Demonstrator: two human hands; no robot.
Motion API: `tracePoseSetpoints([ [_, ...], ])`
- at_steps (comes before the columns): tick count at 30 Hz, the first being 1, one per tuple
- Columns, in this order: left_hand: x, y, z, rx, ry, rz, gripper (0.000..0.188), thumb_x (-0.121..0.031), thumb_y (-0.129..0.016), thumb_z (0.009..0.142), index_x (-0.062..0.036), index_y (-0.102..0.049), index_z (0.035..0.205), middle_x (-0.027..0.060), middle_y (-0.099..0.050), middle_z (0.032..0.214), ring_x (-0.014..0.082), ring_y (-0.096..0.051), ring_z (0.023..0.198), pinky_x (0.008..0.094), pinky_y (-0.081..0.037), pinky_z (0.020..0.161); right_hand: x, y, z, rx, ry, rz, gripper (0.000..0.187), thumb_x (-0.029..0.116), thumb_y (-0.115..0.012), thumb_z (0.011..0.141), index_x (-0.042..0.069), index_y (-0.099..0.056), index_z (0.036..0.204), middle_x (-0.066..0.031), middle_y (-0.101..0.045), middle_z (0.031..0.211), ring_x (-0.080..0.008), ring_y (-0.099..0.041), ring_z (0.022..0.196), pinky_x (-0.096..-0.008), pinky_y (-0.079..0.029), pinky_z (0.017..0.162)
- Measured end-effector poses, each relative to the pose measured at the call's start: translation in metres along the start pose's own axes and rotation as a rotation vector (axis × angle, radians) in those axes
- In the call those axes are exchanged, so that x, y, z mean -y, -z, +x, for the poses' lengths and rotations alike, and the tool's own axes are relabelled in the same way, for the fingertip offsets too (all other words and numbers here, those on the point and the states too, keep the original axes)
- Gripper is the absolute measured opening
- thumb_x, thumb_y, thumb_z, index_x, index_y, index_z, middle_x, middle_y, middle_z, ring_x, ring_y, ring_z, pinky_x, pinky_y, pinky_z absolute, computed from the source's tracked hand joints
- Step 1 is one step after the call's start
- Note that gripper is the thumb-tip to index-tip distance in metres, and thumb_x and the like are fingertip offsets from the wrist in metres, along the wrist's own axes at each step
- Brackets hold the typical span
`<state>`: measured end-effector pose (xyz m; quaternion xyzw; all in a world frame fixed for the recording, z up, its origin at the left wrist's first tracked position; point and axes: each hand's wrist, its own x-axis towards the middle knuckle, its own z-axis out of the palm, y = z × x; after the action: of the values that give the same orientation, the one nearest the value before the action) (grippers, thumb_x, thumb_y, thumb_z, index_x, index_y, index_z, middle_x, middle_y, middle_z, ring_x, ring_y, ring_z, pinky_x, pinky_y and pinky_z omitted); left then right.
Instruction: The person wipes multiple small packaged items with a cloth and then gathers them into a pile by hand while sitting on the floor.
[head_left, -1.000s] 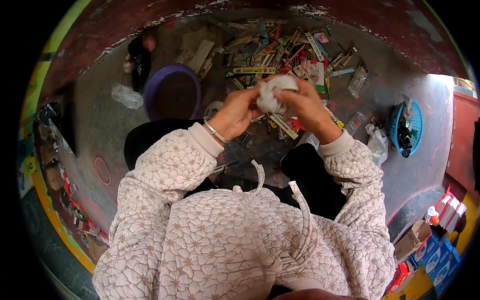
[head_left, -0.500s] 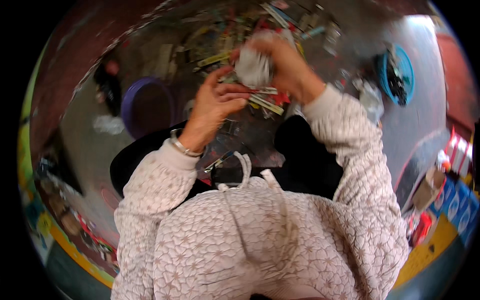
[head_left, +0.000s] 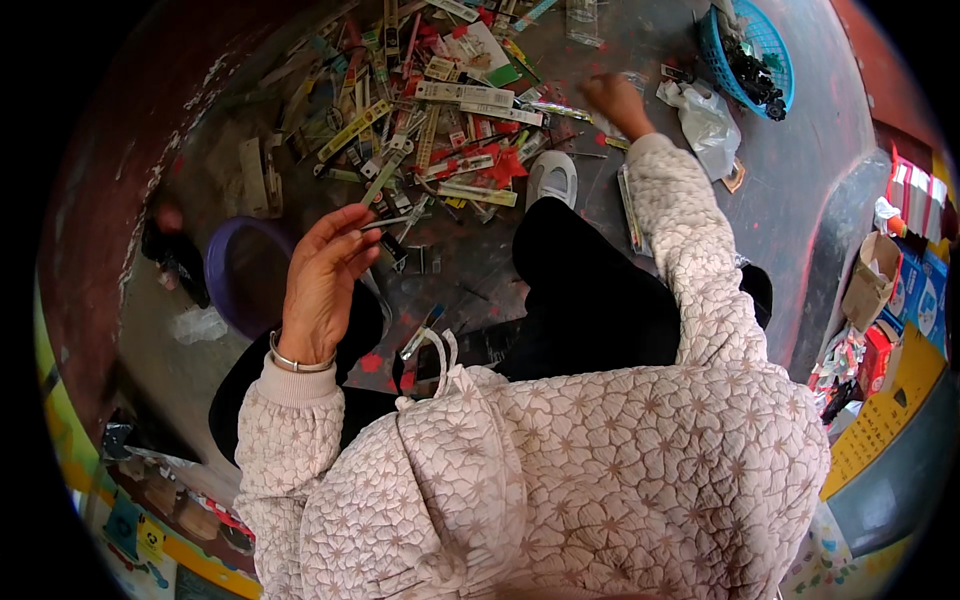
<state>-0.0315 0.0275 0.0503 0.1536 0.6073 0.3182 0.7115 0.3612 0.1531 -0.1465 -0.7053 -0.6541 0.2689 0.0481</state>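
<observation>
My left hand (head_left: pixel 322 285) pinches a thin, light, stiff metal strip (head_left: pixel 385 222) by its end; my right hand (head_left: pixel 615 100) reaches, grip unclear, into floor litter (head_left: pixel 440 110).

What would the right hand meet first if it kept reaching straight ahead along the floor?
Probably the small packets just beyond the right hand; the blue basket lies off to its right. Depth is unclear.
</observation>
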Motion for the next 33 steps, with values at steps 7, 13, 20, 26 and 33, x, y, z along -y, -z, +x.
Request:
tracePoseSetpoints([
  [7, 0.013, 0.001, 0.009, 0.010, 0.075, 0.016, 0.032, -0.004, -0.051, 0.082, 0.0030, -0.048, 0.113, 0.0098, -0.054, 0.108, 0.0165, -0.055, 0.092, 0.0262, -0.045, 0.079, 0.046, -0.086, -0.027, 0.131, 0.261, -0.456, 0.024, 0.025, -0.054, 0.078, 0.004, -0.059, 0.090, -0.0150, -0.063, 0.071, -0.0316, -0.062, 0.071, -0.0502, -0.033, 0.089],
  [13, 0.018, 0.002, 0.012, -0.013, 0.124, 0.023, 0.030, -0.005, -0.051, 0.082, 0.0030, -0.049, 0.112, 0.0102, -0.055, 0.108, 0.0163, -0.056, 0.092, 0.0257, -0.046, 0.079, 0.038, -0.108, -0.006, -0.024, 0.486, -0.682, 0.011, 0.017, -0.055, 0.074, 0.013, -0.062, 0.066, -0.0047, -0.064, 0.068, -0.0202, -0.062, 0.067, -0.0476, -0.031, 0.088],
  [20, 0.020, 0.004, 0.014, 0.032, 0.147, 0.028, 0.027, -0.005, -0.050, 0.084, 0.0023, -0.051, 0.110, 0.0098, -0.056, 0.106, 0.0163, -0.056, 0.091, 0.0252, -0.046, 0.078, 0.043, -0.100, 0.009, -0.014, 0.358, -0.578, 0.012, 0.018, -0.056, 0.076, 0.012, -0.064, 0.072, -0.0035, -0.064, 0.071, -0.0208, -0.062, 0.073, -0.0452, -0.032, 0.083],
  [26, 0.020, 0.001, 0.010, 0.045, 0.173, 0.046, 0.026, -0.006, -0.050, 0.084, 0.0018, -0.051, 0.109, 0.0094, -0.057, 0.104, 0.0156, -0.057, 0.088, 0.0247, -0.046, 0.076, 0.063, -0.112, -0.004, 0.209, 0.297, -0.482, 0.016, 0.018, -0.055, 0.075, 0.008, -0.066, 0.081, -0.0100, -0.065, 0.077, -0.0256, -0.062, 0.074, -0.0502, -0.031, 0.087],
  [33, 0.022, 0.001, 0.011, 0.046, 0.166, 0.026, 0.025, -0.007, -0.049, 0.085, 0.0024, -0.052, 0.108, 0.0099, -0.058, 0.103, 0.0151, -0.057, 0.087, 0.0244, -0.046, 0.076, 0.028, -0.054, 0.030, 0.191, 0.158, 0.310, 0.036, 0.030, -0.064, 0.069, 0.003, -0.065, 0.093, -0.0139, -0.065, 0.085, -0.0251, -0.062, 0.080, -0.0347, -0.047, 0.072],
])
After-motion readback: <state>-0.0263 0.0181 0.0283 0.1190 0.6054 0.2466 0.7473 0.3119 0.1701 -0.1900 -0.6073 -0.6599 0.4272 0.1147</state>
